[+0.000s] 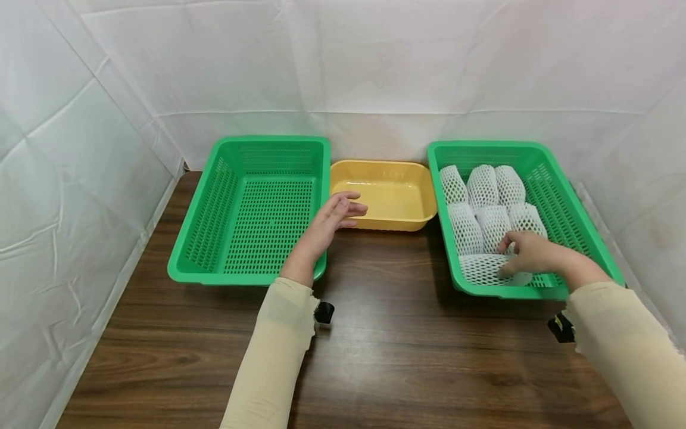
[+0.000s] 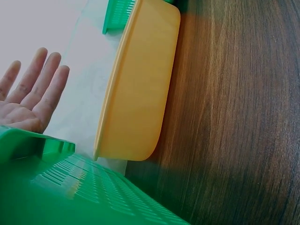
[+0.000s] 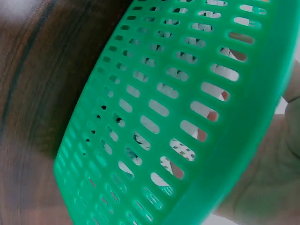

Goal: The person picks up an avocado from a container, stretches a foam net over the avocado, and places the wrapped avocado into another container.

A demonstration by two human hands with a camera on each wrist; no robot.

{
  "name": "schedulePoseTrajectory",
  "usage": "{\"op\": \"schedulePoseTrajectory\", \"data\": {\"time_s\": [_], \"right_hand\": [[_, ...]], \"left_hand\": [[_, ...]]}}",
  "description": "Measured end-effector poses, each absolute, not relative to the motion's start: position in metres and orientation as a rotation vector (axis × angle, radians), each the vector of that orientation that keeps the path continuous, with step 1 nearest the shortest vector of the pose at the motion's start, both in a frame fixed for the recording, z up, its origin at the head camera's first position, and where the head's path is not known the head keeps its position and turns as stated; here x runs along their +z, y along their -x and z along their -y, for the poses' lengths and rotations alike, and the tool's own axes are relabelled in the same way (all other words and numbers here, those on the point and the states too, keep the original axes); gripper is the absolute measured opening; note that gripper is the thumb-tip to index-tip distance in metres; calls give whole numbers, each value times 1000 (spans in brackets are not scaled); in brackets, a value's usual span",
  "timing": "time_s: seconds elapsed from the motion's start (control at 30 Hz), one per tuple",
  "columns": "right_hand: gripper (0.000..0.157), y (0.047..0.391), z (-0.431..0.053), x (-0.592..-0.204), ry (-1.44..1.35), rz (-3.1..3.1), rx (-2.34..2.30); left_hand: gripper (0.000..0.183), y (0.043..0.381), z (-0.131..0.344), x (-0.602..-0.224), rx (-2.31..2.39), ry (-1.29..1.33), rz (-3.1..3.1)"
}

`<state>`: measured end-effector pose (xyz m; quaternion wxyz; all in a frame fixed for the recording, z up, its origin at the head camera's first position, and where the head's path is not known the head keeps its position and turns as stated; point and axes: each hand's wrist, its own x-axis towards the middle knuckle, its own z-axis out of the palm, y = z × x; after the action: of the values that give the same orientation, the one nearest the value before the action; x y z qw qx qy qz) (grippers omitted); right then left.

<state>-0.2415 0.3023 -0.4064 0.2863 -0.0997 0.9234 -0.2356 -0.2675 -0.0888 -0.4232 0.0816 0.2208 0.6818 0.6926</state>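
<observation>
White foam net sleeves [image 1: 482, 185] lie in rows inside the right green basket [image 1: 576, 202]. My right hand [image 1: 533, 253] reaches over this basket's near side. Its thumb and fingers curve round the front foam net sleeve [image 1: 482, 269], which lies crosswise by the near wall. In the right wrist view, the perforated basket wall [image 3: 154, 108] hides most of the grip, and part of the hand [image 3: 267, 178] shows past the rim. My left hand [image 1: 332, 220], holding nothing, hovers between the left green basket [image 1: 182, 238] and the yellow tray [image 1: 393, 225], fingers extended [image 2: 37, 89].
Bare mesh shows across the floor of the left basket. The yellow tray stands between the two baskets, against a white sheet wall [image 1: 375, 71]. All three containers sit on a dark wooden table [image 1: 386, 345]. White sheeting also closes off both sides.
</observation>
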Motion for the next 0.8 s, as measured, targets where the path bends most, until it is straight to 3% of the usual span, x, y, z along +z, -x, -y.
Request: {"op": "schedulePoseTrajectory", "data": {"time_s": [0.17,0.43,0.6,0.7,0.8], "right_hand": [[41,240,-299,-409,224,-2415,-669],[52,233,-300,-404,218,-2436,-677],[56,217,-289,-398,262,-2612,-725],[54,200,-273,-401,332,-2763,-756],[56,189,-257,-413,413,-2876,-734]], "left_hand": [[37,268,88,-422,2075,-588,-2046],[30,253,91,-412,2052,-456,-2294],[52,222,107,-395,1542,-284,-2714],[71,214,116,-403,1128,-203,-2778],[75,214,121,-416,983,-136,-2738]]}}
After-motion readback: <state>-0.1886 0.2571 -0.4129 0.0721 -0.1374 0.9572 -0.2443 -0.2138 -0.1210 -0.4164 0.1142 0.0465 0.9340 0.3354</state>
